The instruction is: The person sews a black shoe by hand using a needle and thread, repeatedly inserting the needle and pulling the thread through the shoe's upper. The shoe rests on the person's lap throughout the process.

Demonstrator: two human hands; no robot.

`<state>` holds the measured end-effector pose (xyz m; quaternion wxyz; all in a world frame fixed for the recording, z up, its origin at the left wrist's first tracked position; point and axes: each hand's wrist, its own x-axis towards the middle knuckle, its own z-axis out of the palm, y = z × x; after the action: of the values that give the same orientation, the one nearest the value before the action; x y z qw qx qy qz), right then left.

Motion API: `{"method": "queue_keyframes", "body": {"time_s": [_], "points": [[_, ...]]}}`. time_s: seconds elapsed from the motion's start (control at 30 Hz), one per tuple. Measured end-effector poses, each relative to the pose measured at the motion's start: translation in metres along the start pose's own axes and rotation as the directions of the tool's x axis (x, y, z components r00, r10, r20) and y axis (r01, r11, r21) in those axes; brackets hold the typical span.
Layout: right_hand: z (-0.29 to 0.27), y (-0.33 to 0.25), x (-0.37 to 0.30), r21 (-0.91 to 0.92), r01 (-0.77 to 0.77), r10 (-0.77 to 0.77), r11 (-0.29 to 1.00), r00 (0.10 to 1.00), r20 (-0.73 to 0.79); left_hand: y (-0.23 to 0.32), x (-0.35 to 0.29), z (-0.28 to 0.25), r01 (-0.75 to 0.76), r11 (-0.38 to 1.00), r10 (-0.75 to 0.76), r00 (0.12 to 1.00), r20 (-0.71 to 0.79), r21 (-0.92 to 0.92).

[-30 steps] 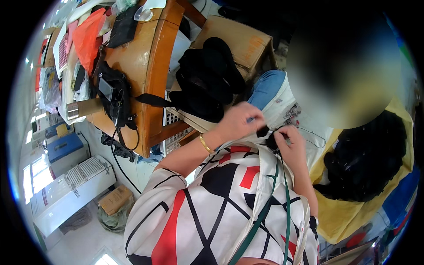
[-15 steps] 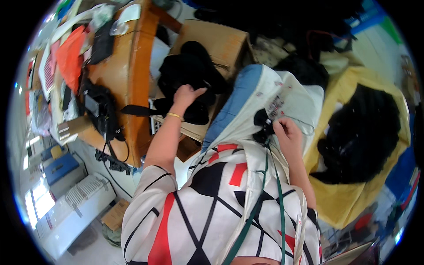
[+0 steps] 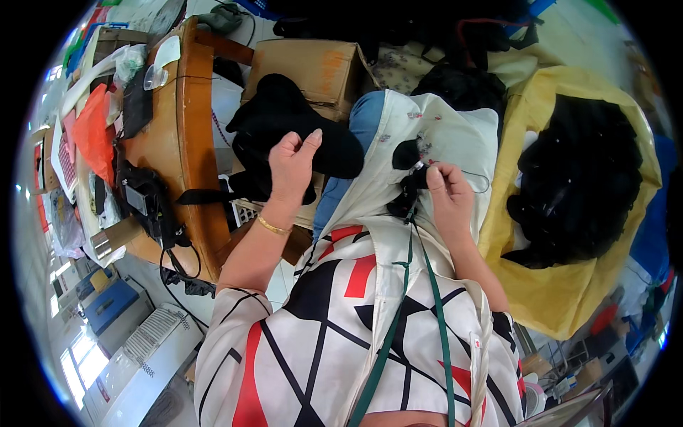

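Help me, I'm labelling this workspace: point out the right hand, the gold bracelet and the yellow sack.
Right hand (image 3: pixel 451 193): head view, middle of the hand.
Gold bracelet (image 3: pixel 272 228): head view, on its band.
Yellow sack (image 3: pixel 548 307): head view, lower outer wall.

Left fingers (image 3: pixel 287 144) hide part of the black fabric (image 3: pixel 272 112).

Faint orange markings (image 3: pixel 332 75) stand on the face of a brown, rectangular cardboard box (image 3: pixel 288 60), too blurred and small to make out, with no lettering readable anywhere in view.
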<state>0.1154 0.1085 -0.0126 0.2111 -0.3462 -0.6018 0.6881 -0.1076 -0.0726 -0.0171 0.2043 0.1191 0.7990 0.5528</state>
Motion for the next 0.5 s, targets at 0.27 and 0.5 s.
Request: {"method": "queue_keyframes", "body": {"time_s": [0.27,0.5], "points": [[0.023,-0.026,-0.004,0.239,-0.023,0.02,0.971,1.0,0.013,0.04,-0.057,0.043,0.615,0.568,-0.574,0.772,0.272,-0.546],[0.04,0.0,0.0,-0.281,0.233,-0.144,0.931,0.942,0.304,0.033,-0.076,0.072,0.498,0.452,-0.321,0.865,0.385,-0.74]]}}
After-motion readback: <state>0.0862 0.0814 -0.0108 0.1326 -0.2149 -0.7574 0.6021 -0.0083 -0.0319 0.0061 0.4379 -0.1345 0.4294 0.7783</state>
